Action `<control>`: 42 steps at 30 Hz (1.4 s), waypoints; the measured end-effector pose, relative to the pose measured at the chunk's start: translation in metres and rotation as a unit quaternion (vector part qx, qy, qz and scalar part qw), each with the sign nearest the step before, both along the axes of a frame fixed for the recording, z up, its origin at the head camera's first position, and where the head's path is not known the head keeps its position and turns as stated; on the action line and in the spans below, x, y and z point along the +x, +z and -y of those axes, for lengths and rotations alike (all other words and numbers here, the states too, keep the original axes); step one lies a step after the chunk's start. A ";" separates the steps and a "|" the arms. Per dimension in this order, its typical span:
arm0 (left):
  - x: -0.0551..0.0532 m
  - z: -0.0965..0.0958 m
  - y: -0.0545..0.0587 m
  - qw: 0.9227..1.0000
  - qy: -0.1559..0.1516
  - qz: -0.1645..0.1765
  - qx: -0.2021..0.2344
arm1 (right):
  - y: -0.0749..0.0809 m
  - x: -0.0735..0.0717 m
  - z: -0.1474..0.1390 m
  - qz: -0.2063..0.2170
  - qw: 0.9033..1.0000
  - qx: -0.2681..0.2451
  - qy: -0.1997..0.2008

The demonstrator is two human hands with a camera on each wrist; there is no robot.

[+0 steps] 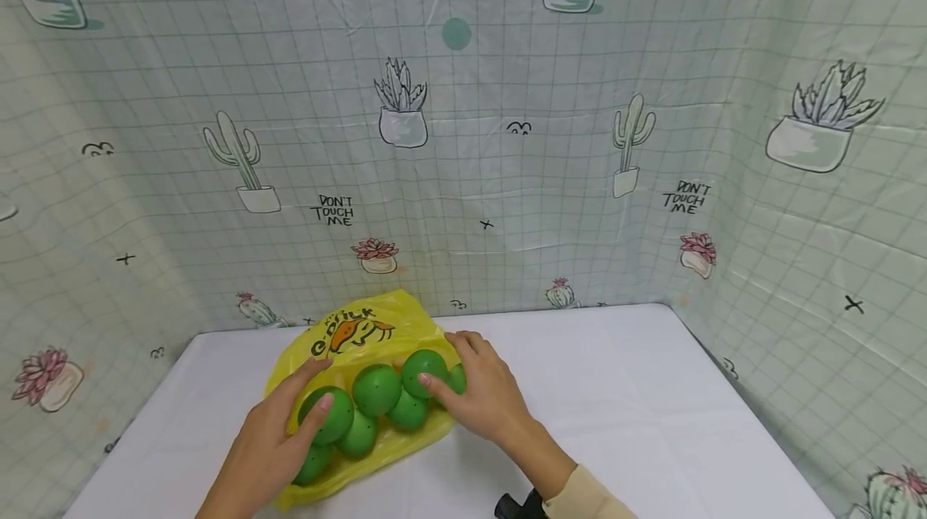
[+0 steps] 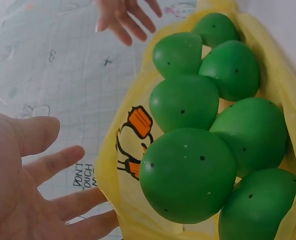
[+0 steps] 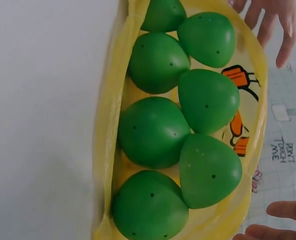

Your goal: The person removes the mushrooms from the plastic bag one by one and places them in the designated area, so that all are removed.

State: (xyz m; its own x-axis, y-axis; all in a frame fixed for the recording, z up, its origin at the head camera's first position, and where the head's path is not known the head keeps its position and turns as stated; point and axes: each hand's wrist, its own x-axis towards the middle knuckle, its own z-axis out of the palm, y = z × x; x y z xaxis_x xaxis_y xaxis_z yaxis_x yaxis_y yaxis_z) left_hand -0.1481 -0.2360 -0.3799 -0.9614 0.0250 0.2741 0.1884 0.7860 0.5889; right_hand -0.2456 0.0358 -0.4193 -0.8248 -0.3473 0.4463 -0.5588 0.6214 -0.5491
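Note:
A yellow plastic bag (image 1: 409, 314) with an orange and black print lies on the table, its mouth spread wide. Several round green balls (image 1: 376, 390) with small dark dots sit inside, packed in two rough rows. My left hand (image 1: 268, 430) is at the bag's left side, fingers extended; in the left wrist view its fingertips (image 2: 108, 220) are right at the bag's edge. On the opposite side is my right hand (image 1: 488, 390), fingers loosely extended, its thumb overlapping the balls in the head view. Spread fingers (image 3: 288, 209) of this hand show beside the bag in the right wrist view.
The bag lies on a white table (image 1: 601, 406), left of its middle. A light curtain (image 1: 463, 181) printed with grid lines and cacti rises behind the table and along both sides. Beside the right forearm, a black object (image 1: 517, 505) shows at the bottom edge.

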 end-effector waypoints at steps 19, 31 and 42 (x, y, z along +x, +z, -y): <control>-0.004 0.005 -0.011 1.000 -0.005 -0.011 0.016 | -0.012 0.002 0.008 -0.045 0.993 -0.099 0.033; -0.019 0.008 -0.005 0.999 0.001 -0.038 -0.003 | -0.016 0.000 0.010 -0.031 0.992 -0.111 0.045; -0.033 0.016 0.001 0.997 0.034 0.053 0.036 | -0.020 -0.003 0.011 -0.002 0.992 -0.123 0.038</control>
